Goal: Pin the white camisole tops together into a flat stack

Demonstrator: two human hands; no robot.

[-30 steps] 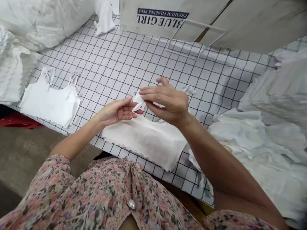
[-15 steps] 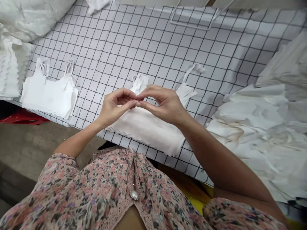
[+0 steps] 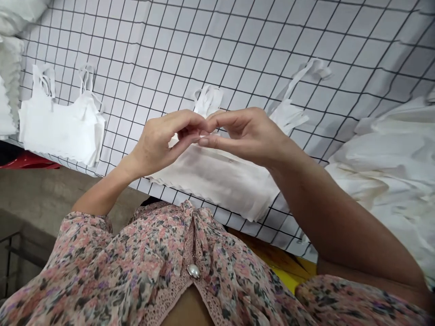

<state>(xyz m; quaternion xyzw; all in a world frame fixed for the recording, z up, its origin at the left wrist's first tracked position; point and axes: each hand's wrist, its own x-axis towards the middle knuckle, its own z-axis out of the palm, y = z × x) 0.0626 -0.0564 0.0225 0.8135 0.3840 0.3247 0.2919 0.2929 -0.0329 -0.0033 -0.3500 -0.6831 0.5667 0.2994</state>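
Note:
My left hand [image 3: 170,140] and my right hand [image 3: 244,136] meet at the fingertips above a white camisole top [image 3: 220,181]. Both are closed in a pinch, thumbs against fingers. Whatever lies between the fingertips is too small or too hidden to make out. Beneath them the top lies flat near the table's front edge, its scalloped hem toward me. Its straps [image 3: 208,100] stretch away from me on the far side, the right one [image 3: 302,81] reaching farther out. My hands cover part of its upper edge.
Another white strappy top [image 3: 61,122] lies to the left on the grid-patterned tablecloth [image 3: 163,50]. A heap of white fabric [image 3: 397,176] fills the right side. More white cloth [image 3: 13,81] is stacked at far left. Something red [image 3: 30,160] shows below the table edge.
The view has shifted nearer to the table, so the wire frame at the back is out of sight. My hands stay pinched together at the fingertips over the top.

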